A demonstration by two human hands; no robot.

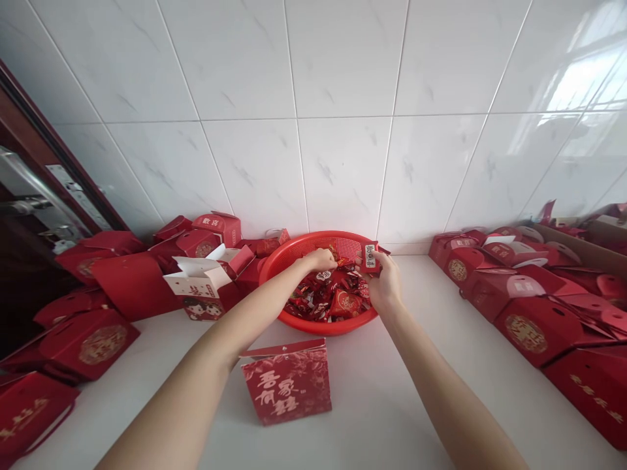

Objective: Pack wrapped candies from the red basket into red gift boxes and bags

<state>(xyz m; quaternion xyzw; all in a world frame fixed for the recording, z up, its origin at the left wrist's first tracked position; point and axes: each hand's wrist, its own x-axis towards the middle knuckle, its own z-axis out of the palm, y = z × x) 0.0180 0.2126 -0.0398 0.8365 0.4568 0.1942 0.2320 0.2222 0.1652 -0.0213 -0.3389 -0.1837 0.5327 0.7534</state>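
Note:
A round red plastic basket (321,326) holds many wrapped sweets (308,297) and a small red box (347,303). My left hand (322,260) is inside the basket's far half, fingers curled together; what they grip, if anything, is hidden. Over the right rim, my right hand (386,281) is closed on a small red packet (371,258) with a pale label and dark characters. In front of the basket stands a red paper gift box (289,385) with white characters, below my left forearm.
Red gift boxes (102,336) crowd the left side, among them an open box with white flaps (200,281). Rows of closed red boxes (526,333) line the right, with a cardboard carton (563,243) behind. A tiled wall (343,176) rises at the back. A door handle (29,205) shows at far left.

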